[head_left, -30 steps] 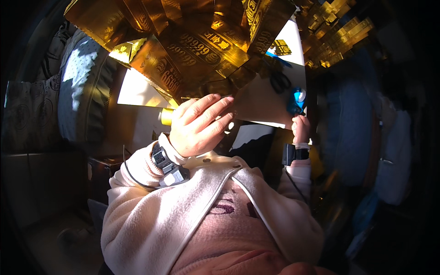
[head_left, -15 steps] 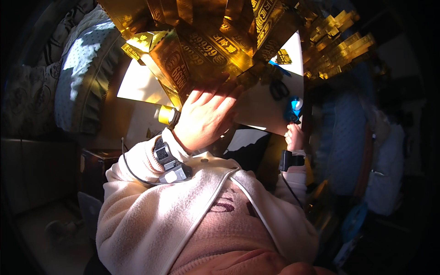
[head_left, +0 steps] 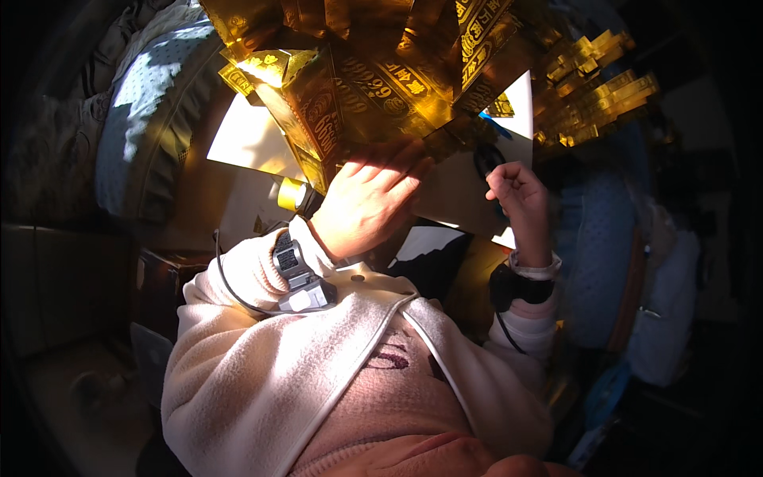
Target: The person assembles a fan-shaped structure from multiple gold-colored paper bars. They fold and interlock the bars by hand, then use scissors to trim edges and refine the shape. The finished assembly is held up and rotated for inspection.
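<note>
A large folded structure of shiny gold foil paper (head_left: 381, 83) fills the top middle, with pointed folds and printed panels. My left hand (head_left: 369, 203) lies against its near lower edge, fingers stretched out flat and their tips in shadow; the thumb is hidden. My right hand (head_left: 520, 195) is raised to the right of it, apart from the foil. Its fingers are curled into a pinch, and anything small between them cannot be made out. Just beyond its fingertips lies a black looped handle, like that of scissors (head_left: 486, 159).
White sheets (head_left: 246, 139) lie under the gold structure. A blue pen-like stick (head_left: 494, 125) rests on the white at right. Stacked gold foil pieces (head_left: 596, 95) stand at far right. A yellow roll (head_left: 292, 193) sits beside my left wrist. Pale blue quilted fabric (head_left: 151, 119) lies left.
My right hand has risen and come nearer, away from the blue tape dispenser-like object, which is now covered from sight. My left hand stays against the foil; the view has shifted slightly.
</note>
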Demonstrator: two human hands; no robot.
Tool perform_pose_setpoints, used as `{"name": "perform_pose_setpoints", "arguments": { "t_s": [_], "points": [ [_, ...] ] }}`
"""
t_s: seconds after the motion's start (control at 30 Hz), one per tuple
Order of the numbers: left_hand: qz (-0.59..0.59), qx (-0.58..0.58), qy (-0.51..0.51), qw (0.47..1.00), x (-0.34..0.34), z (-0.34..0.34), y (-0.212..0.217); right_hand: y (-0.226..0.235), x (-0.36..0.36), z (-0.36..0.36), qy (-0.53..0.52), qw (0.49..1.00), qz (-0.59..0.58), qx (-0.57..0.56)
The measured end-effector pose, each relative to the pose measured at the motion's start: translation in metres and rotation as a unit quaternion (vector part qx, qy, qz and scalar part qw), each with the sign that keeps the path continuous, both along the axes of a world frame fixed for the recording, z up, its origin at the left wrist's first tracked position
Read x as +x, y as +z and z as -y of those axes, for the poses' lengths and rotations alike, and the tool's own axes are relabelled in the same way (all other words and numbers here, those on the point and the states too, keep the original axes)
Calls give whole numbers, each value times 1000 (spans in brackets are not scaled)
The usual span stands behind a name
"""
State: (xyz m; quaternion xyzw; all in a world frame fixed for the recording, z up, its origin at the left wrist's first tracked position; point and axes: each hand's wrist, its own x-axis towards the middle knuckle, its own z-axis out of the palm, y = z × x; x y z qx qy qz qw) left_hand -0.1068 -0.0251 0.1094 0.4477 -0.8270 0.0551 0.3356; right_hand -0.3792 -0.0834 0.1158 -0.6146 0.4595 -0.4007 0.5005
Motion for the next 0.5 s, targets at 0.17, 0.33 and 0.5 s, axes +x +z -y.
{"name": "perform_pose_setpoints", "arguments": {
  "t_s": [0.17, 0.33, 0.5],
  "points": [
    [-22, -4, -14, 1000, 4, -2, -2, 49, 64, 31, 79, 990, -114, -12],
    [-25, -32, -42, 998, 9, 1, -8, 56, 91, 47, 118, 974, -195, -6],
    [-26, -63, -36, 997, 10, 4, -16, 62, 95, 56, 163, 948, -270, -40]
  ]
}}
